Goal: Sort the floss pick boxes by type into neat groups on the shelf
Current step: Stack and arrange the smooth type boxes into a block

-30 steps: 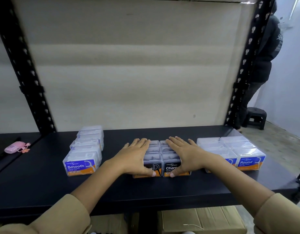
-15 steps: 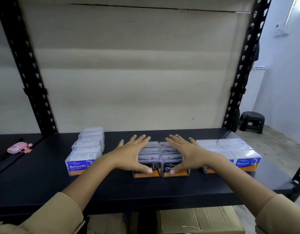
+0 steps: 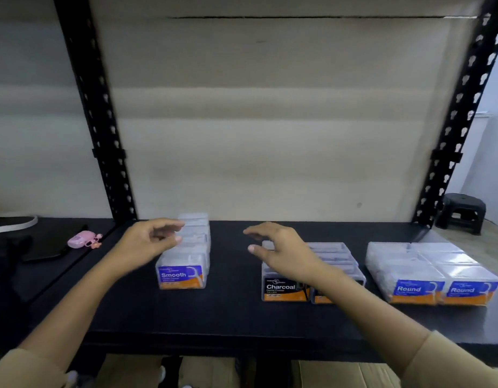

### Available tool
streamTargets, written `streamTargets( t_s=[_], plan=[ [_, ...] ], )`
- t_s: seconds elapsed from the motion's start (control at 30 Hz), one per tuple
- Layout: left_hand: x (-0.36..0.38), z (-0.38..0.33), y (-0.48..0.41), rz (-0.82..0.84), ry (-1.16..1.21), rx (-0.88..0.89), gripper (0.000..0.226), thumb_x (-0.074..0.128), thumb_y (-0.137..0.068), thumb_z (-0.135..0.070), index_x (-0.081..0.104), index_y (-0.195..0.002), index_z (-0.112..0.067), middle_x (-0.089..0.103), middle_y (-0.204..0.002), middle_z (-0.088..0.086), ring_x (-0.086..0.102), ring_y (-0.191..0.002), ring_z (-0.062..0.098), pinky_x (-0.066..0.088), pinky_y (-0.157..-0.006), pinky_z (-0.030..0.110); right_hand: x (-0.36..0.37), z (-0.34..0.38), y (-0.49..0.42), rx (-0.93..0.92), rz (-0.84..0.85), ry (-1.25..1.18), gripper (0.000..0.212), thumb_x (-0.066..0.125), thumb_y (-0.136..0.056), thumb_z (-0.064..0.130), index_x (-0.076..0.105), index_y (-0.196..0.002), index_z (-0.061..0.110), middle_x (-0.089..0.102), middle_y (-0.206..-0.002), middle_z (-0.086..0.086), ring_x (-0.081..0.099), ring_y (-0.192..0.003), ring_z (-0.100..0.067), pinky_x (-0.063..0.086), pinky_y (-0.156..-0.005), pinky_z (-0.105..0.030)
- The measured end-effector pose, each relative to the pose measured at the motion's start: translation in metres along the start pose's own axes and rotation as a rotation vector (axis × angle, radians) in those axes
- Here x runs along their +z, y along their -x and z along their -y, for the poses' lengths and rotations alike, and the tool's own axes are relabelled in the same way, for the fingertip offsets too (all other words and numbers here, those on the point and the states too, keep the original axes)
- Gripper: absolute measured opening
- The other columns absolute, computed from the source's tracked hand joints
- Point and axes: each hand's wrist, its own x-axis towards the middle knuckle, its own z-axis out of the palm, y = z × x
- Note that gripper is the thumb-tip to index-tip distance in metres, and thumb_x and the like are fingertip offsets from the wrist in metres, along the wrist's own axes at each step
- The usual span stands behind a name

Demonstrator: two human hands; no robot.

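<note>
- Shelf (image 3: 228, 317): dark board carrying three groups, every front label turned toward me so that the type could be read.
- Smooth boxes (image 3: 182, 275): a single row running front to back, at the left, well apart from the rest.
- Charcoal boxes (image 3: 284, 289): two rows side by side, in the middle.
- Round boxes (image 3: 418, 289): two rows side by side, at the right, near the Charcoal boxes but apart.
- Left hand (image 3: 149, 243): over the Smooth row, fingers (image 3: 169, 226) loosely curled and holding nothing. I could not tell whether they touched it. I judged the hand placed to square that row.
- Right hand (image 3: 284, 256): over the rear left of the Charcoal group, fingers half curled, thumb apart, holding nothing.
- Progress: by my judgement the sorting was done, with only straightening left.
- Pink case (image 3: 79, 240): on the neighbouring shelf, outside the task.
</note>
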Motion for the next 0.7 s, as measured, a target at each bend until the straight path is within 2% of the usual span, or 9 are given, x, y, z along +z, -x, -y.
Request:
streamTargets(
  t_s=[0.03,0.1,0.17,0.23,0.37,0.43,0.5,0.6,0.7],
  plan=[
    [-0.003,0.006,0.002,-0.037,0.041,-0.007,0.029,0.067,-0.082,-0.005,0.066,-0.096,-0.03,0.069,-0.106,-0.009,0.064,-0.096,0.007,0.05,-0.079,0.009,0.011,0.006,-0.007,-0.003,-0.003,-0.026,0.035,0.058,-0.09,0.02,0.057,-0.125,0.016,0.06,-0.122,-0.002,0.055,-0.112,-0.012,0.035,-0.09,-0.012],
    [-0.009,0.014,0.005,-0.104,0.082,-0.029,0.029,0.064,-0.084,-0.003,0.066,-0.092,-0.03,0.069,-0.099,-0.012,0.062,-0.09,0.002,0.048,-0.074,0.005,0.032,0.017,-0.021,0.022,-0.01,-0.095,0.032,0.057,-0.089,0.014,0.059,-0.121,0.013,0.063,-0.116,-0.006,0.058,-0.103,-0.016,0.038,-0.085,-0.012],
    [-0.011,0.023,0.007,-0.149,0.128,-0.072,0.027,0.063,-0.086,-0.005,0.067,-0.09,-0.031,0.07,-0.093,-0.015,0.061,-0.089,0.001,0.047,-0.075,0.01,0.049,0.024,-0.034,0.095,-0.003,-0.167,0.03,0.054,-0.089,0.01,0.06,-0.118,0.011,0.062,-0.11,-0.007,0.058,-0.094,-0.017,0.039,-0.077,-0.008],
    [-0.012,0.032,0.009,-0.141,0.176,-0.115,0.024,0.062,-0.087,-0.007,0.067,-0.093,-0.029,0.068,-0.098,-0.011,0.061,-0.09,0.003,0.045,-0.078,0.018,0.064,0.029,-0.046,0.157,0.035,-0.209,0.03,0.055,-0.089,0.012,0.057,-0.118,0.012,0.057,-0.105,-0.004,0.053,-0.087,-0.013,0.039,-0.07,-0.008],
    [-0.009,0.042,0.014,-0.033,0.237,-0.155,0.02,0.062,-0.087,-0.013,0.068,-0.1,-0.027,0.067,-0.105,-0.004,0.064,-0.093,0.006,0.049,-0.076,0.015,0.093,0.029,-0.055,0.23,0.105,-0.263,0.044,0.056,-0.091,0.025,0.043,-0.132,0.017,0.045,-0.123,-0.004,0.047,-0.099,-0.011,0.04,-0.072,-0.011],
    [-0.01,0.044,0.016,-0.027,0.261,-0.17,0.019,0.066,-0.086,-0.018,0.068,-0.102,-0.028,0.066,-0.109,-0.001,0.066,-0.095,0.01,0.05,-0.08,0.02,0.101,0.027,-0.057,0.293,0.076,-0.334,0.044,0.05,-0.093,0.026,0.041,-0.136,0.018,0.044,-0.131,-0.004,0.05,-0.11,-0.015,0.045,-0.086,-0.018],
    [-0.012,0.048,0.019,-0.019,0.28,-0.174,0.03,0.074,-0.074,-0.029,0.066,-0.104,-0.03,0.061,-0.111,0.002,0.068,-0.089,0.007,0.05,-0.079,0.021,0.105,0.024,-0.058,0.343,0.087,-0.408,0.042,0.045,-0.096,0.027,0.04,-0.138,0.02,0.046,-0.136,-0.004,0.051,-0.118,-0.017,0.043,-0.097,-0.026],
    [-0.012,0.054,0.026,0.083,0.251,-0.168,0.064,0.081,-0.051,-0.043,0.062,-0.11,-0.029,0.057,-0.111,0.001,0.067,-0.086,0.006,0.054,-0.074,0.021,0.108,0.023,-0.058,0.37,0.104,-0.503,0.039,0.041,-0.098,0.024,0.041,-0.136,0.021,0.053,-0.132,-0.002,0.054,-0.111,-0.013,0.043,-0.082,-0.018],
    [-0.008,0.06,0.032,0.12,0.234,-0.14,0.073,0.088,-0.045,-0.04,0.061,-0.112,-0.031,0.059,-0.111,0.002,0.067,-0.094,0.012,0.056,-0.081,0.027,0.108,0.022,-0.058,0.363,0.067,-0.502,0.031,0.046,-0.095,0.025,0.049,-0.126,0.021,0.058,-0.117,-0.002,0.055,-0.096,-0.012,0.041,-0.068,-0.014]
  ],
)
